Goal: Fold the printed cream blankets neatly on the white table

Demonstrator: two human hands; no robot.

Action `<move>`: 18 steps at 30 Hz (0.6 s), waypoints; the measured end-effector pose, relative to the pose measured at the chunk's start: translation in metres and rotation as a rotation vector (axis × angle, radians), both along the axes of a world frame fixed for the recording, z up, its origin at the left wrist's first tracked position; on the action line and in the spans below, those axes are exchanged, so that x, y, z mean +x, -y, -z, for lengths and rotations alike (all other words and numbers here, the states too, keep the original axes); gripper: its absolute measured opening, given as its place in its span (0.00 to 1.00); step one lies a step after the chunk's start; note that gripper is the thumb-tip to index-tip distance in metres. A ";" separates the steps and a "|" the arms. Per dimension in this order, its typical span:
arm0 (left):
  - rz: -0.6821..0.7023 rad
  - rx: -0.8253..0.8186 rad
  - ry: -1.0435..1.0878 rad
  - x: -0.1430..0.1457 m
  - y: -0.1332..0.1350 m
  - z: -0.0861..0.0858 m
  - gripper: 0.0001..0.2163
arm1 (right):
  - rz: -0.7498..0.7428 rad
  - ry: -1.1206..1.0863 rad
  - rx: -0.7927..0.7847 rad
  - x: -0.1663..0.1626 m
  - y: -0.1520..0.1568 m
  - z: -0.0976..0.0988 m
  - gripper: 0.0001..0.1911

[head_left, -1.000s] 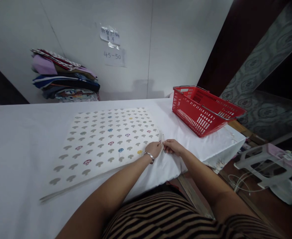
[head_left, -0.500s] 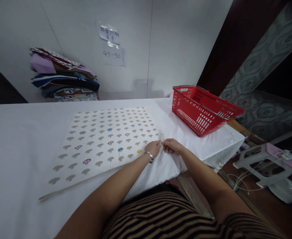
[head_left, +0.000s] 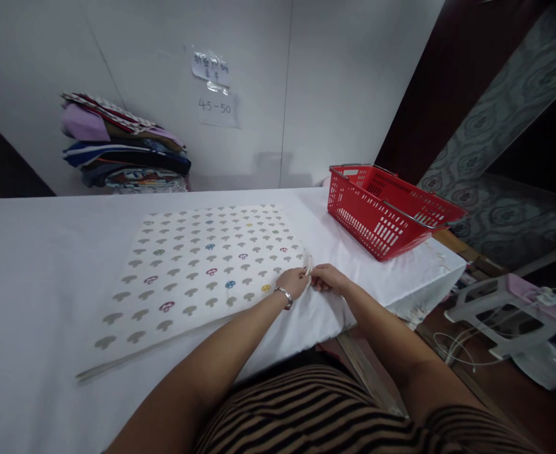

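A folded white cloth (head_left: 197, 268) with a mushroom print, mostly grey with a few coloured ones, lies flat on the white-covered table (head_left: 17, 284). At its right end, near the front corner, both hands work close together. My left hand (head_left: 293, 282), with a silver bracelet at the wrist, is closed on the cloth's edge. Just to its right, my right hand (head_left: 327, 278) is closed too, its fingertips pinching a raised bit of the same edge. The fingers partly hide the exact spot they grip.
A red plastic shopping basket (head_left: 377, 221) stands at the table's right end. Folded clothes (head_left: 126, 148) are stacked at the back left against the wall. Handwritten paper signs (head_left: 215, 108) hang on the wall. A plastic stool (head_left: 505, 309) and white cables are on the floor at right.
The hands stay at the same corner, with only slight finger movement at the cloth's edge. The raised bit between them looks a little lower. The view has shifted slightly.
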State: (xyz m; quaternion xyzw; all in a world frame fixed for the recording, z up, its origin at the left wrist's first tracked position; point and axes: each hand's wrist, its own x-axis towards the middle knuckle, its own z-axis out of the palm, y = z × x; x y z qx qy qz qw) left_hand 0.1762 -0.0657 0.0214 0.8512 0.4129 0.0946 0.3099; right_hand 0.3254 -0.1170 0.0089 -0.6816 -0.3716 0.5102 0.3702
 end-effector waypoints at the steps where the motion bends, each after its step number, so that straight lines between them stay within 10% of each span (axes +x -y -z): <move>1: -0.005 0.008 0.000 -0.002 -0.001 -0.002 0.12 | 0.008 -0.003 0.005 0.000 0.001 -0.001 0.06; 8: 0.180 0.328 -0.198 -0.008 0.006 -0.018 0.13 | 0.032 -0.049 0.043 0.001 0.004 -0.005 0.08; 18: 0.258 0.328 -0.267 0.006 0.014 -0.016 0.12 | 0.041 -0.084 0.068 0.002 0.004 0.001 0.07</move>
